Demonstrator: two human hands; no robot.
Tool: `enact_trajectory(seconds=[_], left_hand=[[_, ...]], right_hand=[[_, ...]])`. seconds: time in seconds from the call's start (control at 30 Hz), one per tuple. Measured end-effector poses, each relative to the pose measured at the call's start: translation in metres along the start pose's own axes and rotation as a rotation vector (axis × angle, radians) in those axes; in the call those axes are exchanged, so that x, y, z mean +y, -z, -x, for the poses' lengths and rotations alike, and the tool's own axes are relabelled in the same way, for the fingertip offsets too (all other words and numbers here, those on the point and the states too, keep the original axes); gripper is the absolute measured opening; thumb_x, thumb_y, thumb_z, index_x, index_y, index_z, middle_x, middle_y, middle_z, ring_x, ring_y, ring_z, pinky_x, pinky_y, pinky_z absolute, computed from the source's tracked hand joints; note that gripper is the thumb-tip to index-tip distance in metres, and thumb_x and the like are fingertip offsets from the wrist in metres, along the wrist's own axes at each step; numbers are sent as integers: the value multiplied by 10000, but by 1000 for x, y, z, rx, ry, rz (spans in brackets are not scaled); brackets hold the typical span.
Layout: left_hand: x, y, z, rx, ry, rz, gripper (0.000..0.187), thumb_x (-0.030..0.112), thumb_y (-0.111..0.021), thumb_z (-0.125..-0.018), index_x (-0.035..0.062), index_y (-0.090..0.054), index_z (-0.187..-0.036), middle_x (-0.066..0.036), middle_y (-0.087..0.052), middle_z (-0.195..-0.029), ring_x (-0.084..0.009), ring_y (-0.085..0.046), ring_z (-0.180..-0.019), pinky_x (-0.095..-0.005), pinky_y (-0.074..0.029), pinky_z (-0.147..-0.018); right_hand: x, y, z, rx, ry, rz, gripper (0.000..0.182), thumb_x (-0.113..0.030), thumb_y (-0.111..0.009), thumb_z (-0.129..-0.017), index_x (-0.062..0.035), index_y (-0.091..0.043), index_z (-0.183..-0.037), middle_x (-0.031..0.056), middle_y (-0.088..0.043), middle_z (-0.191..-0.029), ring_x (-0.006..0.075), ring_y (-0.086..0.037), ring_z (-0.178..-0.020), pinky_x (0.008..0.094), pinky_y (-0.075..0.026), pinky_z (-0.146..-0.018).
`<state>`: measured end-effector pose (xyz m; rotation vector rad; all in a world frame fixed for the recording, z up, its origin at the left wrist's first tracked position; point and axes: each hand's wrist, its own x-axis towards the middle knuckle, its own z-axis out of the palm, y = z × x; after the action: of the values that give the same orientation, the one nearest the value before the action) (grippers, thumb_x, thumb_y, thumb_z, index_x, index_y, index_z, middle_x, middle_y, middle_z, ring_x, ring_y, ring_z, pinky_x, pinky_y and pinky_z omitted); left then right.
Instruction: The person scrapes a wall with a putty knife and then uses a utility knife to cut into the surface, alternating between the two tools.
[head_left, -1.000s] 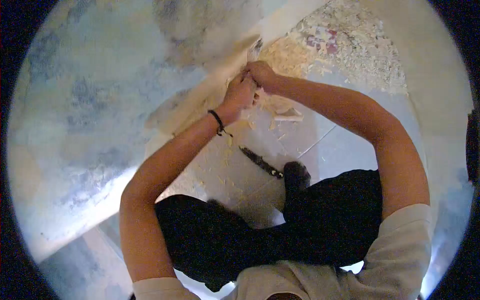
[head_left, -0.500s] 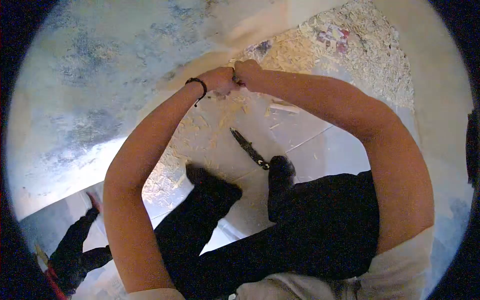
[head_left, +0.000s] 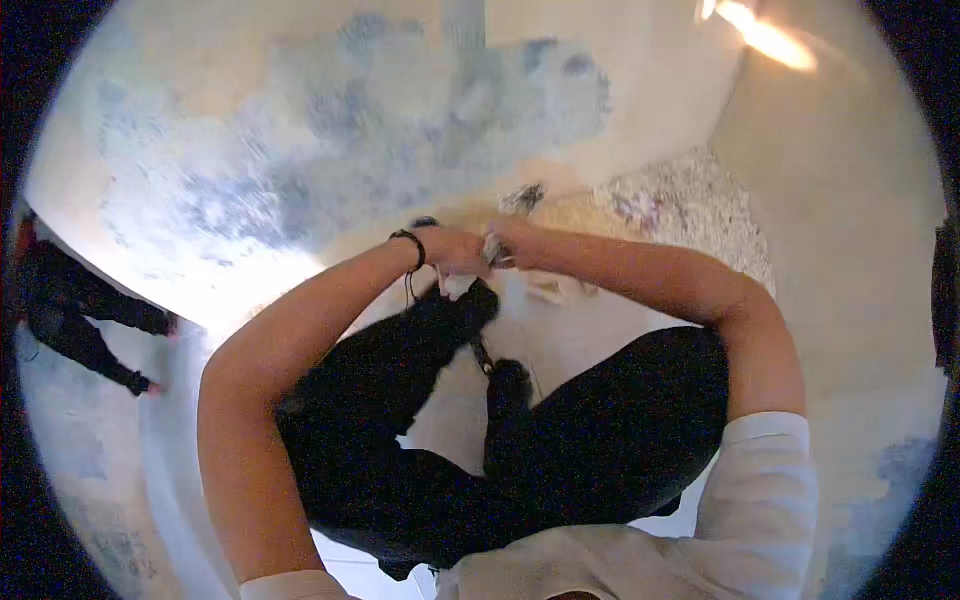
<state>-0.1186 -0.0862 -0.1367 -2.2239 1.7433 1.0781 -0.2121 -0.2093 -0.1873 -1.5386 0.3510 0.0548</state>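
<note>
My left hand [head_left: 456,251], with a dark cord bracelet [head_left: 416,247] at its wrist, is closed and meets my right hand [head_left: 517,242], also closed. A small crumpled pale piece [head_left: 494,249] shows between them; I cannot tell what it is. Under the left fingers shows another whitish bit [head_left: 458,287]. Both hands are in front of my knees, close to the base of the stained wall [head_left: 380,130]. Below them, a black long-handled tool [head_left: 482,352] lies on the floor between my dark shoes, mostly hidden by them.
Pale flakes [head_left: 690,205] cover the floor along the wall to the right. A dark smudged lump [head_left: 522,199] lies just beyond my hands. Another person's dark-trousered legs [head_left: 85,310] are at the far left. A bright light [head_left: 765,38] shines at the upper right.
The view has tilted up, so more wall shows and my hands sit lower. A pale piece now shows between them. My feet now cover most of the black tool. The other person appears higher at left.
</note>
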Motion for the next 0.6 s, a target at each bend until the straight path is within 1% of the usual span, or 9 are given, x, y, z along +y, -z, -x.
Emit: enact_trajectory(seconds=[0.03, 0.13, 0.23, 0.27, 0.37, 0.47, 0.53, 0.57, 0.6], left_hand=[[-16, 6, -9, -49, -37, -130, 445, 376, -650, -893, -16, -661, -1103, -193, -708, -1002, -309, -712, -834, -416, -579, -704], [50, 58, 67, 20, 198, -25, 475, 361, -649, -889, -1, -625, -1196, -170, -708, -1034, -275, -717, -818, -399, -576, -693], [23, 54, 64, 456, -158, 161, 398, 385, -628, -933, 62, -636, -1165, -116, -705, -934, -174, -648, -829, -349, -528, -770], [35, 53, 67, 491, -140, 413, 408, 373, -638, -931, 64, -620, -1195, -70, -685, -914, -140, -604, -798, -328, -522, -762], [43, 52, 66, 641, -16, 522, 452, 359, -667, -903, 35, -608, -1213, -130, -702, -948, -250, -660, -838, -388, -531, -799], [15, 26, 19, 954, -94, 54, 500, 298, -651, -868, -25, -569, -1240, -259, -682, -1005, -439, -652, -938, -493, -509, -811], [19, 10, 13, 779, 31, 78, 508, 284, -650, -881, -37, -550, -1261, -295, -653, -1067, -457, -626, -1018, -506, -508, -857], [17, -3, 10, 687, 94, 91, 512, 278, -650, -888, -44, -541, -1272, -313, -638, -1098, -466, -613, -1058, -512, -507, -880], [7, -19, -1, 710, 93, 151, 508, 274, -646, -888, -45, -542, -1271, -309, -635, -1118, -466, -612, -1061, -514, -506, -883]], right_hand=[[-6, -11, -12, 98, -78, -137, 223, -145, -612, -823, 9, -640, -981, 178, -672, -886, 300, -683, -792, 444, -558, -669], [-42, -21, -25, 330, -107, -360, 269, -193, -543, -858, 2, -618, -1027, 179, -660, -909, 308, -672, -786, 468, -547, -642], [-90, -5, -7, 297, 21, -358, 229, -144, -539, -874, -11, -577, -1056, 171, -621, -1020, 336, -636, -864, 458, -538, -661], [-102, 3, 3, 287, 33, -394, 221, -152, -546, -872, -7, -582, -1035, 162, -622, -977, 324, -629, -835, 445, -530, -656], [-119, 4, 22, 320, 40, -493, 212, -181, -568, -868, -1, -594, -976, 136, -620, -861, 286, -611, -761, 412, -509, -643], [-87, -14, 17, 510, 72, -515, 208, -207, -587, -873, -11, -606, -939, 114, -613, -811, 250, -607, -728, 393, -495, -633], [-7, -23, -50, 713, 140, -348, 191, -211, -598, -880, -27, -613, -930, 106, -616, -829, 230, -612, -726, 390, -489, -629], [24, -30, -67, 727, 142, -346, 177, -201, -597, -879, -29, -609, -920, 106, -611, -829, 234, -615, -729, 398, -497, -629], [46, -36, -72, 681, 126, -393, 164, -191, -595, -879, -31, -606, -911, 105, -607, -829, 238, -618, -731, 405, -504, -629]])
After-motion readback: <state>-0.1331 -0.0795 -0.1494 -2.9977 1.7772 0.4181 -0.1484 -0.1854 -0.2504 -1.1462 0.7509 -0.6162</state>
